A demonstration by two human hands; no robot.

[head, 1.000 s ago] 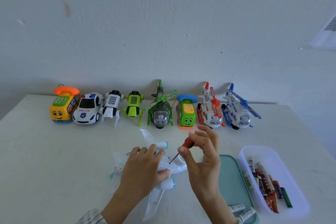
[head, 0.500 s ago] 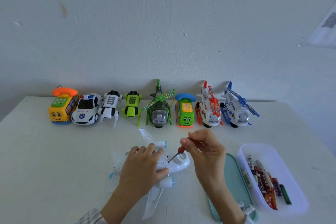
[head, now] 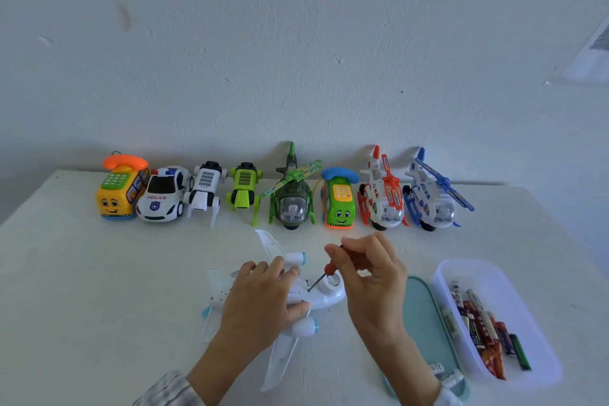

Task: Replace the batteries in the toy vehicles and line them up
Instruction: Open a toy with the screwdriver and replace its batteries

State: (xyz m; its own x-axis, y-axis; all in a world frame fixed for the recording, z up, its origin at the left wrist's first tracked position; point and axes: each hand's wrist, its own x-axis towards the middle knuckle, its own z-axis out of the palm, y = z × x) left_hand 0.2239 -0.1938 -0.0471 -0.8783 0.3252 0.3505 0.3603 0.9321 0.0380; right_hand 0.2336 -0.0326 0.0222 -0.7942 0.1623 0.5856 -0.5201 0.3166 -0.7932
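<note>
Down on the counter (head: 82,290), near edge, centre: white plane (head: 324,298) lying belly-up, nose to the right, wings spread toward and away from the camera. Left hand (head: 260,303) clamped over the fuselage, fingers curled across the top, thumb tucked on the near side. Right hand (head: 369,277) just beside it, grip pinching the red handle of a screwdriver (head: 324,273) between thumb and fingertips; shaft slanting down-left, tip touching the underside of the plane just behind the nose wheel well.

Back row along the wall, left to right, all facing the camera: yellow phone car (head: 118,189), police car (head: 163,194), white robot (head: 206,189), green robot (head: 244,191), green helicopter (head: 291,196), green phone car (head: 339,199), red helicopter (head: 382,198), blue helicopter (head: 431,196). Neighbours close together, some touching.

Off to the right: teal lid (head: 425,323) flat on the counter, partly behind the right forearm, with a couple of white batteries (head: 446,374) at its near end. Just beside it, clear tub (head: 507,293) holding a loose pile of cells (head: 484,330), red, black, green and white, lying lengthwise.
</note>
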